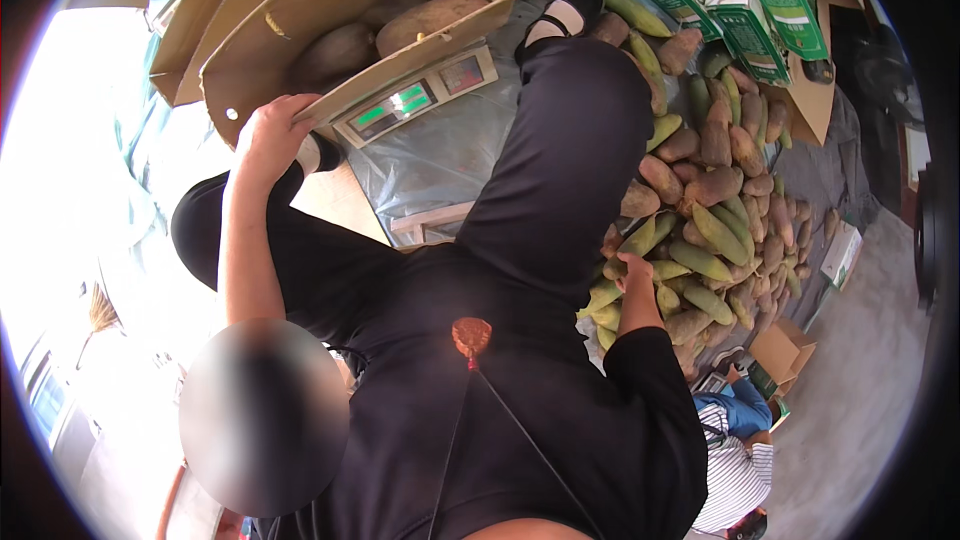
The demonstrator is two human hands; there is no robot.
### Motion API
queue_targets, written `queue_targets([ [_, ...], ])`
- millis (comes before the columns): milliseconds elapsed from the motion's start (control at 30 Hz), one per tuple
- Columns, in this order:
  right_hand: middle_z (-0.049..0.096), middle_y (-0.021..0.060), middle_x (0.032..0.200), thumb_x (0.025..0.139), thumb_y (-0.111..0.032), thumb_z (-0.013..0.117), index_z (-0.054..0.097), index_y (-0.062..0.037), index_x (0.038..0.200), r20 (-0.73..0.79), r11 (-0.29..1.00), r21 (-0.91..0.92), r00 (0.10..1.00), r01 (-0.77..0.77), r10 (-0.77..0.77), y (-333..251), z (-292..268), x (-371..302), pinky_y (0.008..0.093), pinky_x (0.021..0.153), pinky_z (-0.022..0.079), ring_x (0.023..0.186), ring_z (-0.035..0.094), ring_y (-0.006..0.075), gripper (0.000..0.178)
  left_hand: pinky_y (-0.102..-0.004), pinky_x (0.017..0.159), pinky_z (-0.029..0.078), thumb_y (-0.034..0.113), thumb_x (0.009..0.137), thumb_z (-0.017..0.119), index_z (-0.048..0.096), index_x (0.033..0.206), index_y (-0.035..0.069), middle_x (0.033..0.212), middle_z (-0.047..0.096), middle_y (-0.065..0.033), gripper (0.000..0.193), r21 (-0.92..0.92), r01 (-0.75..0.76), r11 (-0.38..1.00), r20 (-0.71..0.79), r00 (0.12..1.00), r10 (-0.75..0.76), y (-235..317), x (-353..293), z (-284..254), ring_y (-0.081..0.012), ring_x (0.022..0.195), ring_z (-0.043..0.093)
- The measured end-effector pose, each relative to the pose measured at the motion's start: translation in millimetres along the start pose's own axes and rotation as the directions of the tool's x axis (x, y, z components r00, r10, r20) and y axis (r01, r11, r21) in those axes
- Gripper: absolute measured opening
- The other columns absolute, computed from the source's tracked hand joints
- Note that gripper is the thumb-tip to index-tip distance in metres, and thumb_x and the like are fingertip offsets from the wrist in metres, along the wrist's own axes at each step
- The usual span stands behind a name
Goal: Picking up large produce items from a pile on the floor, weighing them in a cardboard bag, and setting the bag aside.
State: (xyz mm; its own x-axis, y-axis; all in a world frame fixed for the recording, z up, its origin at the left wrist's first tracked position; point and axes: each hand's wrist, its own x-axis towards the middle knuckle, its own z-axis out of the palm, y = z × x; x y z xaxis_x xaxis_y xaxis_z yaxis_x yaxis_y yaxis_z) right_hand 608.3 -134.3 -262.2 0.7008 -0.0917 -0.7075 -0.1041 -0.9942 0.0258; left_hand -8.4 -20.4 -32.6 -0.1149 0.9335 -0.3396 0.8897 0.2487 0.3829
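Closest to you, a reddish pendant lies on your dark top. Beyond it, your right hand is down at the near edge of the produce pile, fingers bent among long green pieces — it touches them, but you cannot tell from this view whether it has closed round one. Your left hand has the near corner of the open brown carton pinched between thumb and fingers.

The step in hand looks like picking from the pile while steadying the carton. If so, the next move calls for a sure right-hand grip on a single piece, drawn free without rolling its neighbours, and a steady left hand.

Farther out, beyond your knees, the carton holds large brown tubers; a scale panel with lit green digits sits along its near wall, above clear plastic sheeting. The pile, green and reddish-brown mixed, spreads along your right side. Past its upper edge stand green-and-white boxes. Well off to the lower right, a co-worker in a striped shirt is near a small open box.
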Motion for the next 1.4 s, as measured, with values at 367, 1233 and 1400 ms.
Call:
queue_targets([
  [367, 0.061, -0.0017, 0.095, 0.079, -0.011, 0.07, 0.059, -0.0103, 0.108, 0.431, 0.827, 0.51, 0.763, 0.234, -0.482, -12.3, -30.6, -70.6, 0.0266, 0.057, 0.045, 0.076, 0.06, 0.0135, 0.03, -0.0385, 0.085, 0.048, 0.011, 0.081, 0.058, 0.066, 0.109, 0.011, 0.104, 0.065, -0.0126, 0.029, 0.026, 0.026, 0.999, 0.014, 1.0, -0.027, 4.6, 3.4, -1.0, -0.032, 0.097, 0.061],
  [1233, 0.06, 0.0101, 0.111, 0.071, -0.003, 0.059, 0.057, -0.012, 0.117, 0.727, -0.879, -0.114, -0.564, 0.464, -0.392, -229.9, 168.2, -522.3, 0.0414, 0.088, 0.049, 0.106, 0.057, 0.0295, 0.046, -0.0419, 0.08, 0.05, 0.009, 0.083, 0.055, 0.066, 0.107, 0.012, 0.094, 0.064, -0.0149, 0.026, 0.154, -0.032, 0.988, 0.005, 0.999, 0.032, -0.8, 3.4, 5.2, -0.0329, 0.092, 0.062],
  [1400, 0.059, 0.0099, 0.114, 0.075, -0.009, 0.062, 0.057, -0.0115, 0.116, 0.69, -0.835, 0.04, -0.62, 0.548, -0.374, -206.9, 206.6, -514.1, 0.0409, 0.093, 0.046, 0.108, 0.056, 0.0278, 0.041, -0.0429, 0.079, 0.05, 0.006, 0.081, 0.055, 0.067, 0.105, 0.01, 0.09, 0.065, -0.0166, 0.027, 0.162, -0.059, 0.985, -0.014, 0.998, 0.062, 0.6, 5.4, 6.1, -0.0334, 0.089, 0.063],
])
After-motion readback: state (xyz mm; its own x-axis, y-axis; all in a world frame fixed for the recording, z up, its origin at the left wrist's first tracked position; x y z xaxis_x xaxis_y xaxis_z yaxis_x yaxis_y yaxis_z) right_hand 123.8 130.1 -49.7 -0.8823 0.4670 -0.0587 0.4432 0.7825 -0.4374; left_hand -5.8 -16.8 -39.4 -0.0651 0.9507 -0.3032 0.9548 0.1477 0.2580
